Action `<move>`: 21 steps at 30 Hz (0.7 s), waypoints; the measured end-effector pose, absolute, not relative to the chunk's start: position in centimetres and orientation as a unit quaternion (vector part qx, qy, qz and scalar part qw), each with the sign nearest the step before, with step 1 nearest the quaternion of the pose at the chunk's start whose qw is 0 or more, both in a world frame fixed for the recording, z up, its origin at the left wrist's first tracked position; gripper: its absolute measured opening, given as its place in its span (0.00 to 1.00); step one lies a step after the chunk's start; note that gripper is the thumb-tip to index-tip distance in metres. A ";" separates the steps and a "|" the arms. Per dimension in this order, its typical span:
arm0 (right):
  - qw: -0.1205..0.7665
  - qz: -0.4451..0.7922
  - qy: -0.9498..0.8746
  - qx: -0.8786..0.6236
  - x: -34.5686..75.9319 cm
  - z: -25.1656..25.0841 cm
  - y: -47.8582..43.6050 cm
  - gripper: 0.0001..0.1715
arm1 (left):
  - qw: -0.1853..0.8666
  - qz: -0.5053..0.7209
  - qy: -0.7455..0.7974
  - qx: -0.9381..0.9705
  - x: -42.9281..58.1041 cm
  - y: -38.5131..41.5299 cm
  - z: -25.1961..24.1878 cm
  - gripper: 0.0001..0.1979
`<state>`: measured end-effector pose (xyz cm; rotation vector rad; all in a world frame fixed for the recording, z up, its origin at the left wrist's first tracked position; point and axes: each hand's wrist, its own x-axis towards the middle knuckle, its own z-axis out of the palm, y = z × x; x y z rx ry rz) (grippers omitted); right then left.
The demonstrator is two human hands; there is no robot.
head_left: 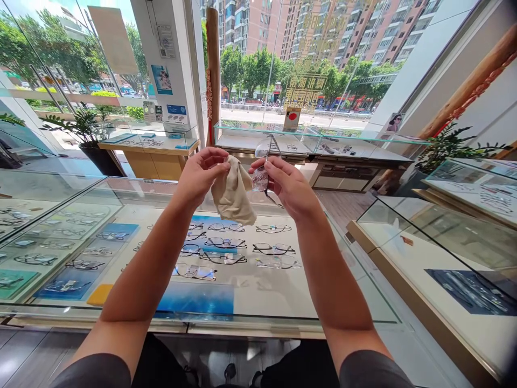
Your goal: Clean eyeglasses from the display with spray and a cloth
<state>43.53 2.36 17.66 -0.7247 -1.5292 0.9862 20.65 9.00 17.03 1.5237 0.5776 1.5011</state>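
My left hand point(202, 175) pinches the top of a beige cleaning cloth point(234, 196), which hangs down in folds between my hands. My right hand point(288, 186) is closed on a pair of thin-framed glasses point(263, 161). One lens sits between its thumb and fingers, and a temple arm sticks up above them. Both hands are raised above a glass display counter point(283, 302), close together, with the cloth almost touching the glasses.
Under the counter glass lie several pairs of glasses point(226, 242) in rows. More glass showcases stand at the left point(48, 231), right point(456, 237) and back point(323, 143). Potted plants point(86, 129) flank the large shop windows facing the street.
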 end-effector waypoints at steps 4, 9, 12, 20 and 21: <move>0.574 0.396 -0.652 -0.297 43.2 17.7 2.2 0.18 | 0.432 0.603 0.222 0.632 21.4 6.9 17.6 0.14; 0.573 0.386 -0.674 -0.263 42.8 17.6 2.1 0.16 | 0.451 0.589 0.199 0.641 22.0 5.7 17.9 0.15; 0.565 0.372 -0.688 -0.262 42.5 17.5 2.2 0.17 | 0.478 0.572 0.203 0.635 22.1 5.4 18.0 0.16; 0.571 0.359 -0.688 -0.267 42.2 17.3 2.4 0.22 | 0.581 0.539 0.191 0.579 21.7 6.0 17.9 0.20; 0.571 0.355 -0.688 -0.272 42.2 17.3 2.4 0.23 | 0.590 0.537 0.187 0.573 21.7 6.1 17.9 0.20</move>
